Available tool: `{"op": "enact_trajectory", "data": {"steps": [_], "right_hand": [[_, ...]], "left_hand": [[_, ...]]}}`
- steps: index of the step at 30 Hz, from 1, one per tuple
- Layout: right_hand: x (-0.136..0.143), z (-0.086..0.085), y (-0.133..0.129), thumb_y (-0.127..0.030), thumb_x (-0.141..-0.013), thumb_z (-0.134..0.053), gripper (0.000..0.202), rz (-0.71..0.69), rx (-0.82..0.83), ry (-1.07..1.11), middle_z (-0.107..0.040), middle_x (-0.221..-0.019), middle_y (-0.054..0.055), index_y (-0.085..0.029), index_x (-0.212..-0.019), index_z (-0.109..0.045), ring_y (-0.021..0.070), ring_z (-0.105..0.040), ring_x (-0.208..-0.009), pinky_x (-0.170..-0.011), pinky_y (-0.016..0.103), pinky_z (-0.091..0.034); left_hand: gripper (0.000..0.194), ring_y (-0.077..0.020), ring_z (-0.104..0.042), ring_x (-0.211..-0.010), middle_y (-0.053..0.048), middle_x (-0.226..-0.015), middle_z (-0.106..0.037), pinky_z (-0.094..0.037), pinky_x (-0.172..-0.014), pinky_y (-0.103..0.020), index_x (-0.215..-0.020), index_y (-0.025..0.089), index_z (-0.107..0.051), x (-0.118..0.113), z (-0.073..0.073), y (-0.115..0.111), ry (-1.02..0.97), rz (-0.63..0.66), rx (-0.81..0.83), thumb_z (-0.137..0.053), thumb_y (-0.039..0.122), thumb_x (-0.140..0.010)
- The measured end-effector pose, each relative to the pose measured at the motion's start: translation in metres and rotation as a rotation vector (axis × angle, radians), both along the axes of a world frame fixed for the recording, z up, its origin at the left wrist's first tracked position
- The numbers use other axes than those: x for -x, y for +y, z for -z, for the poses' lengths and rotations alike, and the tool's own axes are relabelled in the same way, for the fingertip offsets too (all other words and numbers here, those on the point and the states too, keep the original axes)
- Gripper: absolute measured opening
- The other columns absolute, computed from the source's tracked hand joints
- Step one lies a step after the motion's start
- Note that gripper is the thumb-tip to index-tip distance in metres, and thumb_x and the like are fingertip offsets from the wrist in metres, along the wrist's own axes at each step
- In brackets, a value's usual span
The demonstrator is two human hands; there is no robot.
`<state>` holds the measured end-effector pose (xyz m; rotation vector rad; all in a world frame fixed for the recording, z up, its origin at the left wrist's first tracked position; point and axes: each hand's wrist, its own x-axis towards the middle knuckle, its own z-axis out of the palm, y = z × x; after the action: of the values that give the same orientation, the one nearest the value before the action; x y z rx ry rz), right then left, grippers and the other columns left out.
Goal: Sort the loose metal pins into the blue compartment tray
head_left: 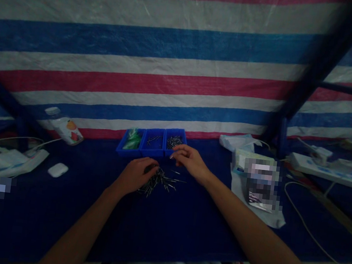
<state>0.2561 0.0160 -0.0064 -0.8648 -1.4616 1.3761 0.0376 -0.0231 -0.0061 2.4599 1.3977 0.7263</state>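
Note:
A loose pile of slender metal rivets (pixel 156 182) lies on the dark blue table. My left hand (pixel 137 173) curls over its left side, with thumb and fingers closed around some of them. My right hand (pixel 189 160) is just in front of the right-hand blue bin (pixel 176 131), its fingers bent together in a pinch. A small bright spot shows at those fingertips, too small to name. Small metal pieces fill that bin. The middle bin (pixel 151 151) holds a few thin ones, and the left bin (pixel 120 147) contains green plastic packaging (pixel 133 140).
At the left stand a bottle (pixel 68 130) and a small white case (pixel 57 170), near cables and a power strip. To the right lie a package (pixel 261 186) on white wrapping (pixel 276 217), another power strip (pixel 333 172) and a cable. A striped sheet (pixel 144 77) hangs behind.

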Motion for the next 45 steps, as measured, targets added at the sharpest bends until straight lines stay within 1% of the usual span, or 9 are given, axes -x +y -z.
{"op": "enact_trajectory", "data": {"steps": [4,11,16,20,23,25,29,33,45], "right_hand": [[-0.003,-0.001,0.001,-0.031,-0.076,-0.064,0.018,0.029,0.109,0.038,-0.072,-0.089,0.006,-0.019,-0.089,-0.063,0.0109,-0.060,-0.061,-0.056,0.026,-0.042],[-0.008,0.004,0.004,-0.048,-0.080,-0.061,0.040,0.077,0.271,-0.040,-0.043,-0.045,-0.006,-0.019,-0.056,-0.048,0.0054,-0.035,-0.039,-0.040,0.022,-0.023],[-0.004,0.005,0.008,-0.052,-0.080,-0.059,0.034,0.148,0.224,0.062,-0.061,-0.071,-0.003,-0.019,-0.090,-0.057,0.0053,-0.042,-0.042,-0.040,0.021,-0.024],[-0.006,-0.010,-0.011,-0.040,-0.085,-0.057,0.029,0.187,-0.025,-0.281,-0.064,-0.074,0.000,-0.018,-0.105,-0.059,0.0095,-0.052,-0.050,-0.048,0.024,-0.040],[-0.034,-0.025,-0.052,-0.038,-0.088,-0.056,0.028,0.089,-0.423,-0.629,-0.070,-0.090,0.003,-0.023,-0.111,-0.062,0.0168,-0.064,-0.076,-0.071,0.033,-0.050],[-0.070,-0.025,-0.086,-0.035,-0.089,-0.056,0.029,0.177,-0.627,-0.809,-0.070,-0.102,0.005,-0.025,-0.115,-0.062,0.0212,-0.064,-0.093,-0.083,0.039,-0.050],[-0.160,0.002,-0.146,-0.031,-0.085,-0.059,0.023,0.624,-0.857,-1.011,-0.068,-0.105,0.009,-0.024,-0.106,-0.066,0.0258,-0.063,-0.100,-0.084,0.041,-0.050],[-0.219,0.037,-0.178,-0.035,-0.086,-0.056,0.030,0.756,-0.858,-1.230,-0.065,-0.108,0.014,-0.022,-0.112,-0.063,0.0328,-0.060,-0.106,-0.082,0.046,-0.047],[-0.223,0.052,-0.186,-0.034,-0.088,-0.050,0.041,0.678,-0.860,-1.284,-0.065,-0.107,0.013,-0.023,-0.127,-0.053,0.0349,-0.057,-0.107,-0.081,0.047,-0.042]], "left_hand": [[0.018,-0.0173,-0.064,-0.075,-0.002,-0.090,-0.070,-0.048,-0.071,-0.031,-0.096,0.022,-0.068,0.000,0.000,0.000,-0.008,-0.006,-0.009,-0.051,0.029,-0.093],[0.018,-0.0180,-0.064,-0.078,-0.002,-0.091,-0.070,-0.048,-0.073,-0.032,-0.096,0.022,-0.068,0.000,-0.003,-0.001,-0.009,-0.019,0.002,-0.051,0.030,-0.093],[0.018,-0.0184,-0.065,-0.080,-0.002,-0.093,-0.070,-0.048,-0.076,-0.032,-0.096,0.022,-0.067,0.000,-0.004,-0.001,-0.014,-0.022,0.001,-0.052,0.030,-0.093],[0.019,-0.0188,-0.065,-0.083,-0.002,-0.094,-0.070,-0.048,-0.077,-0.032,-0.095,0.021,-0.067,0.001,-0.004,0.000,-0.006,-0.030,0.010,-0.051,0.030,-0.094],[0.020,-0.0196,-0.065,-0.087,-0.003,-0.098,-0.071,-0.048,-0.081,-0.033,-0.097,0.020,-0.067,0.004,-0.002,0.000,0.002,-0.035,0.013,-0.049,0.030,-0.094],[0.022,-0.0204,-0.065,-0.089,-0.004,-0.100,-0.071,-0.048,-0.082,-0.034,-0.098,0.020,-0.066,0.006,-0.002,0.000,0.006,-0.042,0.005,-0.049,0.032,-0.094],[0.024,-0.0212,-0.065,-0.088,-0.005,-0.098,-0.071,-0.048,-0.080,-0.035,-0.100,0.020,-0.066,0.007,-0.002,0.001,0.002,-0.061,-0.004,-0.049,0.035,-0.094],[0.025,-0.0213,-0.065,-0.085,-0.004,-0.096,-0.071,-0.048,-0.079,-0.035,-0.099,0.020,-0.067,0.007,-0.003,0.001,-0.009,-0.074,-0.011,-0.049,0.037,-0.093],[0.025,-0.0201,-0.066,-0.082,-0.004,-0.092,-0.071,-0.050,-0.076,-0.033,-0.098,0.019,-0.067,0.010,-0.003,0.002,-0.007,-0.090,-0.045,-0.049,0.036,-0.093]]}}
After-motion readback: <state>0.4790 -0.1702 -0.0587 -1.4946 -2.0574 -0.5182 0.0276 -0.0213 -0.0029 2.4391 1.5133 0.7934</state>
